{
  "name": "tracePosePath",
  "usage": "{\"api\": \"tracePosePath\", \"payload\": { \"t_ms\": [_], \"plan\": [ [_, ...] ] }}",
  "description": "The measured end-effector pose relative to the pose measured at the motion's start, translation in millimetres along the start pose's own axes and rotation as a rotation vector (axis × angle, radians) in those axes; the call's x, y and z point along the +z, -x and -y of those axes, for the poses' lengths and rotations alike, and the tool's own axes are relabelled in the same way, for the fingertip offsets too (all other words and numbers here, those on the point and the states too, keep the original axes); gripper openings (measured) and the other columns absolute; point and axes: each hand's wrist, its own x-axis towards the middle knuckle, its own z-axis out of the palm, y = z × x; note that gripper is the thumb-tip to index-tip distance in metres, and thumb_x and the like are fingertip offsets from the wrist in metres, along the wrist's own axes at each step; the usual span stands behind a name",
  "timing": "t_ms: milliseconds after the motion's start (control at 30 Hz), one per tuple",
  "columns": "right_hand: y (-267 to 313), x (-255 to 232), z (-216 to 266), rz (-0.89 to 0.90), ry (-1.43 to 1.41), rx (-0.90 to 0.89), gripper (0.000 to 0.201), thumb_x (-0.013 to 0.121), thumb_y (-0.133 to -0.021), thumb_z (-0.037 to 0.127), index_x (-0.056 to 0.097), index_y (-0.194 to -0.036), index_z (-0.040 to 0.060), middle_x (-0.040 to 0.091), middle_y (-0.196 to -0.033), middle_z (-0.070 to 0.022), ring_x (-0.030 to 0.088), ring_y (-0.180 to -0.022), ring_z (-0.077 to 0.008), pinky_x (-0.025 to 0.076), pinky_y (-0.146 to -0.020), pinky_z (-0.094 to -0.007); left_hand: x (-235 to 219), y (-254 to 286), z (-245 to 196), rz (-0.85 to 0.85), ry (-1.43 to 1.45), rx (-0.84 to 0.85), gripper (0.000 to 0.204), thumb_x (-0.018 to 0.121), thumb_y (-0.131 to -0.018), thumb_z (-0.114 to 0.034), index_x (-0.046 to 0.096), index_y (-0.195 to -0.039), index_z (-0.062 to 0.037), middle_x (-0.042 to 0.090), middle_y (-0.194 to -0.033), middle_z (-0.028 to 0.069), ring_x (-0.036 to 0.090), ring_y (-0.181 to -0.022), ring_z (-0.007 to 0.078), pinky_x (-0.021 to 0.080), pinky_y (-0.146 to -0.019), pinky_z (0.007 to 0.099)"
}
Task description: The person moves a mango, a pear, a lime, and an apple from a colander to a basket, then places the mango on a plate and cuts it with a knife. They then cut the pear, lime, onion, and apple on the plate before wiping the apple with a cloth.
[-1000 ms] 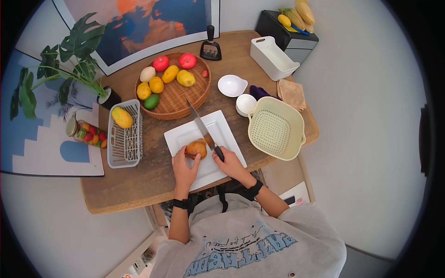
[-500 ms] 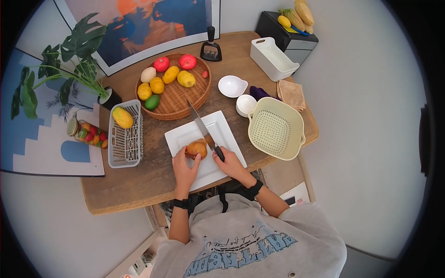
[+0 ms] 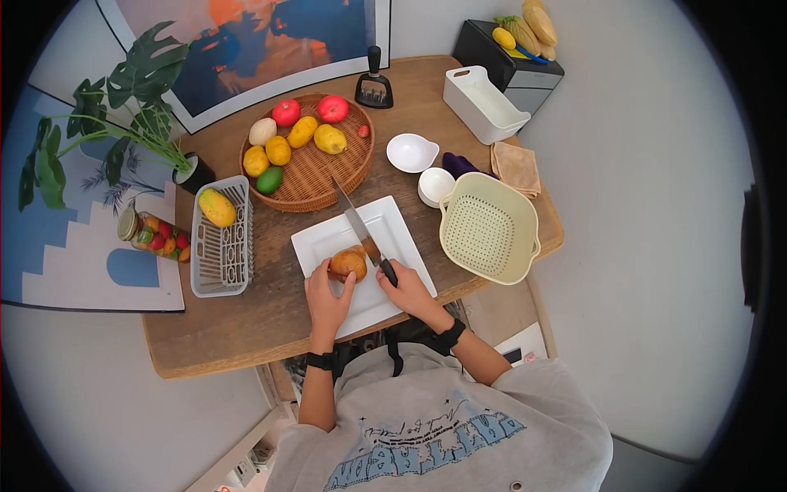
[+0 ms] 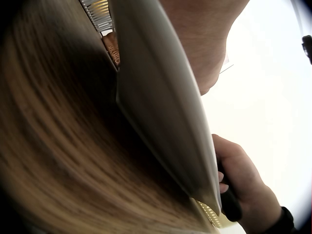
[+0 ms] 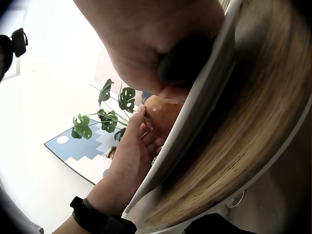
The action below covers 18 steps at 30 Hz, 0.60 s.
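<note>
On the square white plate (image 3: 383, 215) rests a round golden-brown fruit or vegetable (image 3: 349, 264), smooth and slightly shiny in the right wrist view. My left hand (image 3: 326, 303) grips it from the near left, thumb and fingers spread round its side. My right hand (image 3: 403, 289) holds a kitchen knife (image 3: 356, 223) by its black handle, fingers wrapped round it. The blade points away over the plate, just right of the brown piece, its tip beyond the far edge. In the left wrist view the plate's underside hides what that hand holds.
Beyond the plate sits a wicker tray (image 3: 352, 168) of fruit. At left are a grey basket (image 3: 221, 275) and a jar (image 3: 156, 234). A cream colander (image 3: 489, 234), white bowls (image 3: 411, 153), a purple vegetable (image 3: 459, 164) and a folded cloth (image 3: 515, 168) stand at right.
</note>
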Motion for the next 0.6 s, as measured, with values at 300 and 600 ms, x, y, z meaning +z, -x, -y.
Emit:
{"api": "tracePosePath", "payload": {
  "t_ms": [300, 600],
  "plan": [
    [0.0, 2.5, -6.3, -0.015, -0.008, -0.017, 0.018, 0.061, -0.096, 0.017, 0.06, -0.099, -0.0006, 0.063, -0.073, -0.0175, 0.063, -0.065, -0.0291, 0.049, -0.064, -0.0372, 0.3, 0.5, -0.2, 0.002, -0.011, -0.008, 0.053, 0.073, -0.09, -0.032, 0.057, -0.124, 0.0061, 0.066, -0.111, 0.0197, 0.062, -0.102, 0.0347, 0.042, -0.094, 0.0431],
    [0.2, 0.3, -4.2, 0.003, -0.033, -0.012, 0.017, 0.061, -0.095, 0.015, 0.059, -0.098, -0.0012, 0.064, -0.074, -0.0183, 0.064, -0.066, -0.0319, 0.05, -0.064, -0.0382, 1.0, 1.3, 1.8, 0.019, -0.02, -0.02, 0.054, 0.073, -0.089, -0.031, 0.057, -0.125, 0.006, 0.065, -0.115, 0.0213, 0.061, -0.105, 0.0368, 0.042, -0.096, 0.0439]
  ]
}}
